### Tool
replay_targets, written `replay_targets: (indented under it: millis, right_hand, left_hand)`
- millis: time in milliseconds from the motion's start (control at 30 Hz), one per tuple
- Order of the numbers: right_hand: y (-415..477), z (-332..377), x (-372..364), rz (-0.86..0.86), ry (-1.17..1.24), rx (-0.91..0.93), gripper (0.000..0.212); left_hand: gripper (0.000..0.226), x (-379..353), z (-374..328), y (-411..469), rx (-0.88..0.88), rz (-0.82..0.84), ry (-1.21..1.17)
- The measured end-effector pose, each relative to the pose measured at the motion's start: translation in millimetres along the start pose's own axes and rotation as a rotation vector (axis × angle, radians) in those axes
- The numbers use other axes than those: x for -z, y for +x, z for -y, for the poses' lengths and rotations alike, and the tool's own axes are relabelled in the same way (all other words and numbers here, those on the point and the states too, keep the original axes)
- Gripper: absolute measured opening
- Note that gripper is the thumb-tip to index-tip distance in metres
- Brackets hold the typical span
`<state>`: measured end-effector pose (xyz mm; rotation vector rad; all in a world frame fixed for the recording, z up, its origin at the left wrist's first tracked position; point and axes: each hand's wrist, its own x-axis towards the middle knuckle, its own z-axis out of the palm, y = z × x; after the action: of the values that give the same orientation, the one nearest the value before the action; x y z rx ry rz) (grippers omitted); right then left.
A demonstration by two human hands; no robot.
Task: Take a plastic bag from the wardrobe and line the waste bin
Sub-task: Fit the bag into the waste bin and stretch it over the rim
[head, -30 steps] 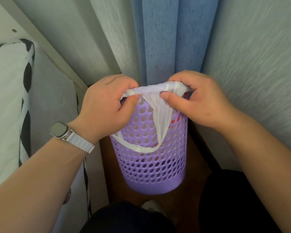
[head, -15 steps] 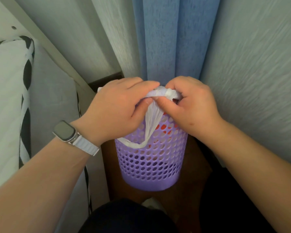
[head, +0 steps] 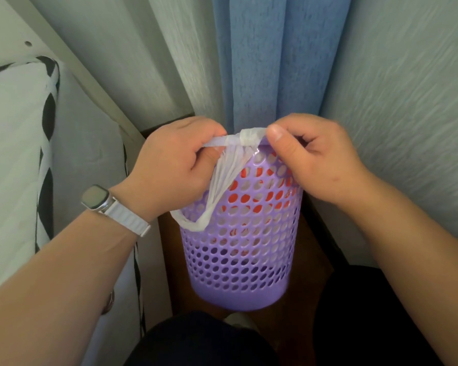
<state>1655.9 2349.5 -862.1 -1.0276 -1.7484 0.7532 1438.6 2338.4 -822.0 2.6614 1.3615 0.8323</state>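
From my feed I see the lilac perforated plastic waste bin (head: 242,249) standing upright on the brown wooden floor (head: 310,260), in the corner just in front of a blue fabric curtain (head: 265,62) and pale textured walls (head: 407,88). The thin white plastic bag (head: 224,175) sits at the bin's top rim: a bunched, twisted strip of it is stretched level between the two hands above the rim, and more of it hangs down the outside of the near wall in a loop. My left hand (head: 175,167) has its fingers curled tight around one end of that strip; a white-strapped smartwatch (head: 101,200) is on that wrist. My right hand (head: 312,159) has thumb and fingers pinched together on the other end, beside a knot-like wad. Something red shows through the bin's holes. A white pillow with black pattern (head: 16,133) lies to the left.
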Motion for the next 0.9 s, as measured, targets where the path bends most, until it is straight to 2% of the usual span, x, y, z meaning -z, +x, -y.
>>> replay_targets:
  millis: [100,267,400,567,700,900]
  right_hand:
    - [0,-1,-3,-0.018,-0.001,-0.036,0.052]
    - [-1,-3,-5,0.071,0.014,-0.1,0.026]
    - [-2,0,-5,0.025,0.008,-0.006,0.013]
    - [-2,2,-3,-0.071,-0.026,0.046,0.016]
    - [-4,3,-2,-0.111,-0.154,0.124,0.019]
    - [-9,3,-9,-0.136,-0.269,0.171,0.019]
  left_hand:
    - [0.02,0,1,0,-0.042,0.005,0.021]
    - [0.013,0,4,-1,-0.045,0.011,0.046]
    - [0.013,2,3,-1,0.009,-0.003,0.005]
    - [0.012,2,-2,-1,0.109,-0.019,-0.089]
    - [0.013,4,-4,0,0.126,0.014,-0.148]
    - [0.037,6,-11,2,0.019,0.126,-0.093]
